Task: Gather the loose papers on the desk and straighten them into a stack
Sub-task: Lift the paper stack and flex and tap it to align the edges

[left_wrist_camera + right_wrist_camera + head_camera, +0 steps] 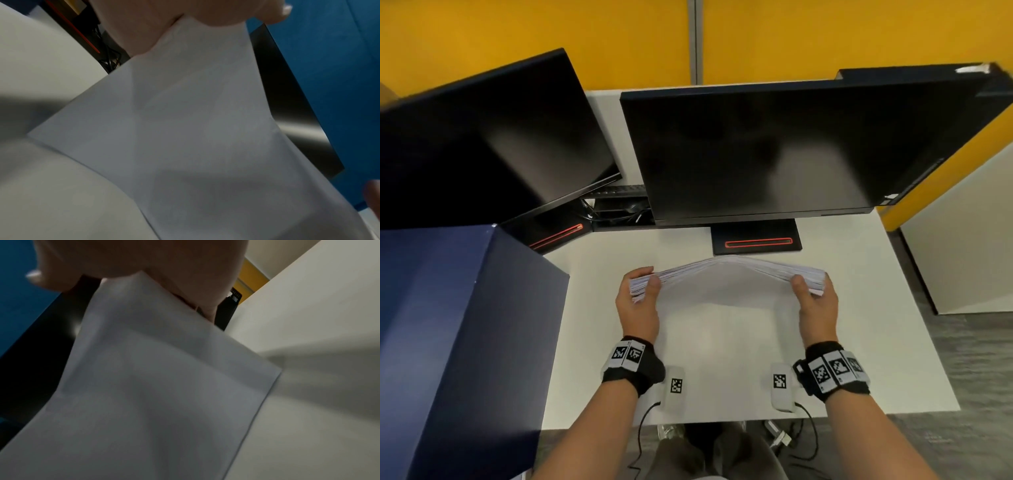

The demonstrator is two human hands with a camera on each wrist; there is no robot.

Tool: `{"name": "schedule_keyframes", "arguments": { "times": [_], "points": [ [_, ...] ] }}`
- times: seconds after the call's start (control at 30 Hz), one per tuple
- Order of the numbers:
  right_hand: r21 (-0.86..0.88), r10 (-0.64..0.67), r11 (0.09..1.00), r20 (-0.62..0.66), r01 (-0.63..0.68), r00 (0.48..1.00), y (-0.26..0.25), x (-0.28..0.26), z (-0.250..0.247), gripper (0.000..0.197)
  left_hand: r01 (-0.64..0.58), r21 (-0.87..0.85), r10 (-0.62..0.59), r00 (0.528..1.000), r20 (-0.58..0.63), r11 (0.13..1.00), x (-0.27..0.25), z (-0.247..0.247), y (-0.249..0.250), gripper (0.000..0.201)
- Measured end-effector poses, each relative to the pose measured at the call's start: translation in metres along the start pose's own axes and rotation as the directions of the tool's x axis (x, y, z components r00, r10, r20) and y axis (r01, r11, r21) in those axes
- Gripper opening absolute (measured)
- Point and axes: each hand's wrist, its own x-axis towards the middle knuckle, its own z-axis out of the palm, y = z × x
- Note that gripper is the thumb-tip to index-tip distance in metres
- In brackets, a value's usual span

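A stack of white papers [726, 284] stands on its lower long edge on the white desk [859, 342], bowed upward in the middle. My left hand [642, 286] grips its left end, thumb on the near face. My right hand [810, 287] grips the right end the same way. The left wrist view shows the near sheet of the papers [195, 129] running down from the left hand [164, 19] to the desk. In the right wrist view the papers [154, 386] hang below the right hand [154, 259]. The sheet edges at both ends look slightly uneven.
Two dark monitors [774, 147] [482, 144] stand behind the papers, each on a black base [756, 241] with a red line. A dark blue box [448, 342] sits at the left. Yellow partition panels [825, 34] back the desk. Two small white tagged devices [676, 387] [780, 385] lie near the front edge.
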Motion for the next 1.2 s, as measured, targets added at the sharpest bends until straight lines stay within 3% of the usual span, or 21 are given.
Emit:
{"name": "schedule_keyframes", "arguments": {
  "times": [0.03,0.2,0.27,0.33,0.37,0.4,0.47,0.5,0.57,0.67,0.73,0.87,0.97,1.0,1.1,1.2],
  "points": [
    [0.0,0.001,1.0,-0.031,-0.001,1.0,-0.002,0.002,0.003,0.03,0.011,-0.02,-0.011,1.0,-0.022,1.0,0.001,0.002,0.002,0.002],
    [0.036,0.025,0.999,-0.147,-0.02,0.989,-0.006,0.016,0.011,0.025,0.067,-0.132,-0.074,0.996,-0.045,0.989,0.009,0.005,0.008,0.026],
    [0.017,0.03,0.999,-0.144,-0.028,0.989,-0.008,0.019,0.014,0.024,0.067,-0.089,-0.072,0.996,-0.054,0.994,0.011,0.006,0.01,0.03],
    [-0.019,0.029,0.999,-0.141,-0.032,0.99,-0.011,0.021,0.013,0.024,0.04,-0.034,-0.042,0.998,-0.049,0.999,0.013,0.005,0.009,0.02],
    [-0.016,0.01,1.0,-0.105,-0.012,0.994,-0.012,0.023,0.008,0.023,0.022,-0.022,-0.022,1.0,-0.002,1.0,0.015,0.003,0.009,0.006],
    [-0.014,-0.019,1.0,-0.033,0.018,0.999,-0.012,0.023,0.001,0.022,0.024,-0.003,-0.023,0.998,0.058,1.0,0.018,-0.002,0.006,0.019],
    [-0.093,-0.039,0.994,0.144,0.052,0.989,-0.004,0.027,-0.014,0.038,0.041,0.065,-0.052,0.982,0.18,0.997,0.023,-0.012,-0.006,0.054],
    [-0.153,-0.016,0.987,0.207,0.049,0.978,0.0,0.028,-0.019,0.047,0.053,0.14,-0.08,0.977,0.197,0.989,0.026,-0.013,-0.008,0.057],
    [-0.219,0.054,0.976,0.224,-0.004,0.973,0.003,0.029,-0.016,0.041,0.062,0.236,-0.108,0.976,0.19,0.97,0.03,-0.009,-0.012,0.038],
    [-0.212,0.066,0.976,0.132,-0.037,0.989,-0.008,0.03,-0.001,0.023,0.032,0.186,-0.059,0.988,0.143,0.982,0.036,0.003,0.002,0.022],
    [-0.2,-0.022,0.979,0.124,0.047,0.992,-0.02,0.031,0.002,0.023,-0.026,0.142,0.01,0.994,0.11,0.99,0.039,0.002,0.015,0.019],
    [-0.23,-0.16,0.954,0.151,0.192,0.975,-0.035,0.029,-0.013,0.019,-0.158,0.212,0.122,0.978,0.17,0.964,0.038,-0.014,0.029,0.028],
    [-0.274,-0.094,0.949,0.226,0.156,0.97,-0.013,0.028,-0.023,0.033,-0.093,0.266,0.014,0.958,0.285,0.959,0.035,-0.025,0.004,0.055],
    [-0.263,-0.055,0.958,0.231,0.117,0.971,-0.005,0.026,-0.023,0.039,-0.071,0.293,-0.028,0.946,0.322,0.954,0.034,-0.028,-0.004,0.056],
    [-0.291,-0.005,0.955,0.204,0.066,0.979,0.003,0.026,-0.019,0.028,-0.086,0.344,-0.03,0.948,0.318,0.935,0.034,-0.024,-0.017,0.028],
    [-0.207,-0.056,0.974,0.153,0.088,0.987,-0.006,0.028,-0.02,0.021,-0.046,0.256,-0.014,0.973,0.231,0.966,0.038,-0.019,-0.001,0.022]
  ]
}}
